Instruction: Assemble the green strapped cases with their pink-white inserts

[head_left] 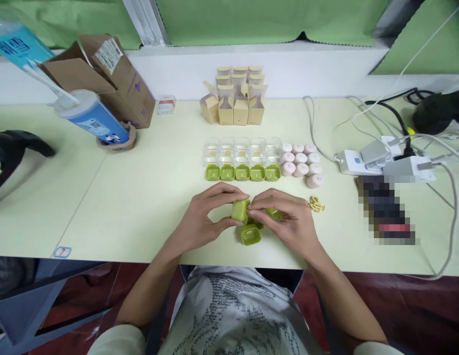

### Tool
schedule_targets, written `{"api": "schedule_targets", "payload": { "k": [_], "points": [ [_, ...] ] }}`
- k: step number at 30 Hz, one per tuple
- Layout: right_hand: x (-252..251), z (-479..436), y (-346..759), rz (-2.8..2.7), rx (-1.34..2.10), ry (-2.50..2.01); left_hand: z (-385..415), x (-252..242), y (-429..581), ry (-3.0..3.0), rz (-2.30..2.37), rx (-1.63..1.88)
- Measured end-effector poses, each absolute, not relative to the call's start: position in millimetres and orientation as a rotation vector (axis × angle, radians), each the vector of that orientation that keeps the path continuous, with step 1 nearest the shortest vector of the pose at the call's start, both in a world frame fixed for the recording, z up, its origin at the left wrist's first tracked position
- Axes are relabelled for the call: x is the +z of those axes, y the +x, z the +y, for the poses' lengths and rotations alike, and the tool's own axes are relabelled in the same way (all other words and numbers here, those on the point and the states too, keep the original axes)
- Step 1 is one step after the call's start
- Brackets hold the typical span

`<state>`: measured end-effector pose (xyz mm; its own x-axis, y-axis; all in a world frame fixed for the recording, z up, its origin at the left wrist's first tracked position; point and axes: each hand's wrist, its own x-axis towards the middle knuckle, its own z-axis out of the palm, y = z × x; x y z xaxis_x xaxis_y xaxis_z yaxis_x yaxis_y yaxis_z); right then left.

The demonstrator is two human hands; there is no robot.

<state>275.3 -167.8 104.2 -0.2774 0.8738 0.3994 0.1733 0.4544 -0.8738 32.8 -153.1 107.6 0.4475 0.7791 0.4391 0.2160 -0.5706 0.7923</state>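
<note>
Between the thumb and fingers of my left hand (207, 214) is a small green plastic case (239, 210), held just above the table. My right hand (288, 214) pinches at the case's right side; what lies in its fingertips is too small to make out. Below the hands lie loose green cases, one with its open side up (250, 234) and another (273, 213) partly hidden behind my right fingers. Small yellow pieces (317, 203) form a little pile to the right of my right hand.
Beyond my hands stand a row of green cases with clear lids (242, 162), several pale pink capped pieces (300, 159) and small beige cartons (234, 106). Left are a cardboard box (129, 93) and a blue canister (94, 121); right, a power strip (358, 162) with cables.
</note>
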Motion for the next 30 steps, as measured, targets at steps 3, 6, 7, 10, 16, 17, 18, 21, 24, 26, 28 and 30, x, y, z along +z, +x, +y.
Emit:
{"api": "schedule_targets", "payload": {
  "k": [3,6,7,10,16,17,18,21,24,26,28,30],
  "points": [
    [99.9,-164.4,275.3,-1.509,1.139,-0.909,-152.9,104.8,32.3,1.908,0.840,1.075],
    [96.2,-162.4,271.4,-1.241,1.479,-0.874,-152.9,100.4,32.3,1.875,0.890,1.092],
    [96.0,-162.6,269.2,-1.184,1.590,-0.857,-153.2,99.3,32.7,1.885,0.905,1.098],
    [97.9,-165.6,261.8,-1.076,1.796,-0.803,-155.5,98.4,34.6,1.909,0.932,1.100],
    [97.2,-173.8,253.7,-0.969,1.756,-0.810,-159.9,101.8,36.5,1.959,0.955,1.104],
    [96.0,-174.4,252.9,-0.957,1.740,-0.830,-160.1,102.1,36.5,1.968,0.957,1.108],
    [94.9,-174.9,251.9,-0.948,1.725,-0.849,-160.1,102.1,36.6,1.974,0.960,1.111],
    [93.8,-175.3,248.5,-0.939,1.690,-0.884,-159.7,100.9,36.6,1.980,0.963,1.115],
    [96.8,-174.6,245.7,-0.914,1.672,-0.869,-159.1,98.9,37.2,1.964,0.930,1.114],
    [99.6,-173.7,244.9,-0.862,1.738,-0.830,-159.2,97.7,38.3,1.936,0.905,1.111],
    [101.5,-172.8,244.9,-0.791,1.822,-0.794,-159.7,96.3,40.1,1.898,0.890,1.111],
    [102.0,-172.5,245.3,-0.726,1.842,-0.785,-160.2,95.0,42.1,1.864,0.873,1.126]
  ]
}}
